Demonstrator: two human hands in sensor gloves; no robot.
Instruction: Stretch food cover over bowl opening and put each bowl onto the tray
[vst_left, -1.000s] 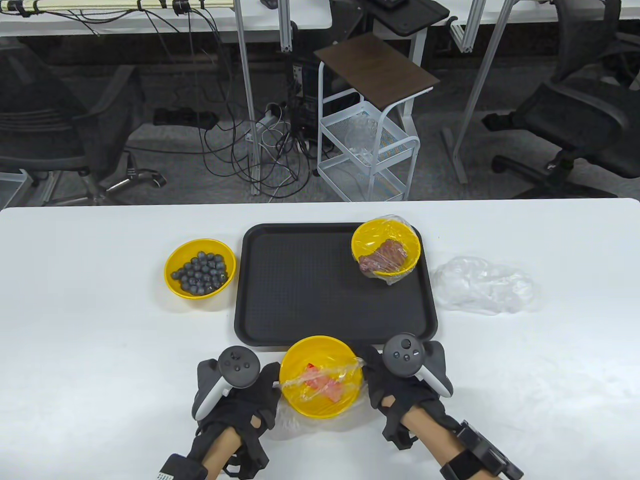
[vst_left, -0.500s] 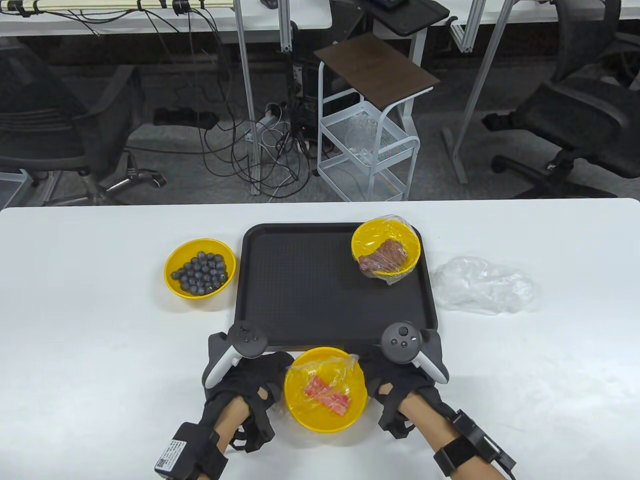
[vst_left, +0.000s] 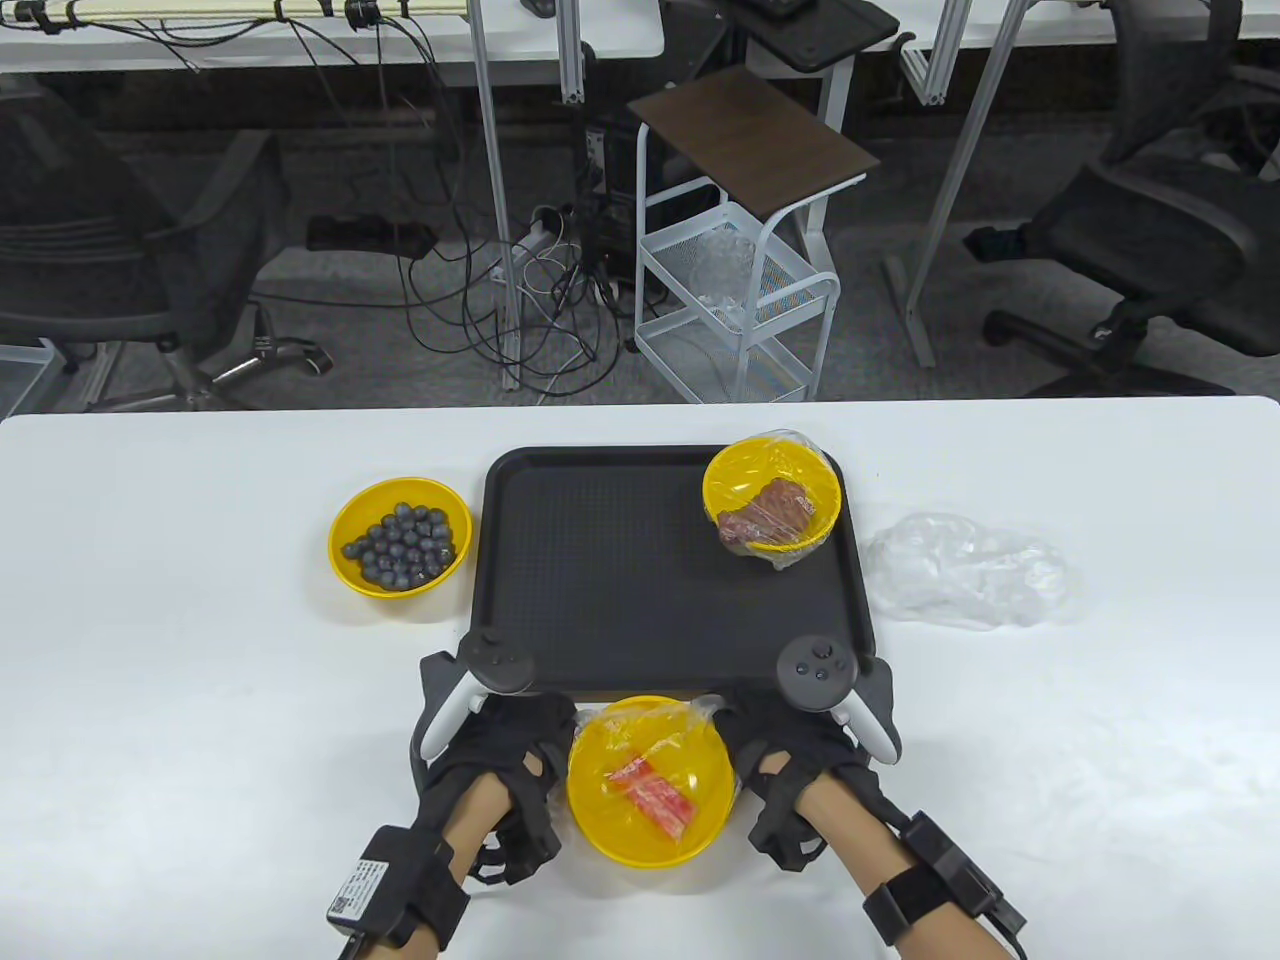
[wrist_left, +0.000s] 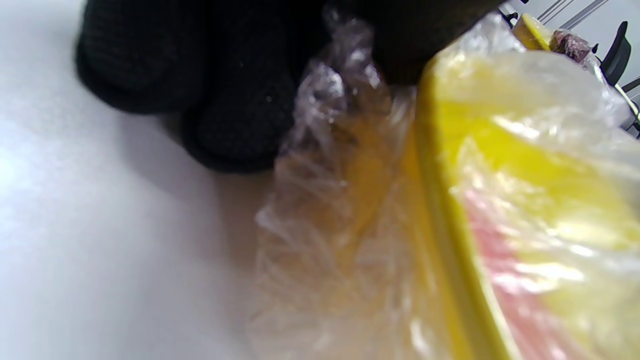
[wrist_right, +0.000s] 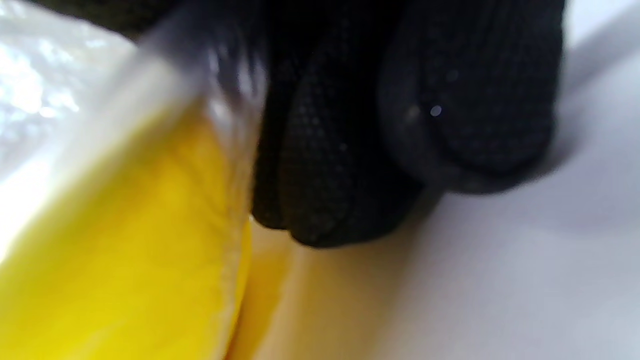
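A yellow bowl (vst_left: 650, 800) with red-and-pink pieces sits near the table's front edge, just before the black tray (vst_left: 600, 570). A clear food cover (vst_left: 690, 715) lies over its opening. My left hand (vst_left: 530, 750) grips the cover's edge at the bowl's left rim; the left wrist view shows the fingers (wrist_left: 235, 115) curled on bunched film (wrist_left: 325, 100). My right hand (vst_left: 760, 740) grips the cover at the right rim, its fingers (wrist_right: 350, 150) curled against the bowl (wrist_right: 125, 250). A covered yellow bowl (vst_left: 772, 500) of brown food stands on the tray's back right corner.
An uncovered yellow bowl (vst_left: 400, 537) of dark balls sits left of the tray. A heap of clear covers (vst_left: 965, 572) lies to the tray's right. Beyond the table's far edge stand a white wire cart (vst_left: 740, 300) and office chairs.
Both hands moved forward along the bowl's sides, pulling the cover farther across the opening. The bowl shifted slightly toward the front edge.
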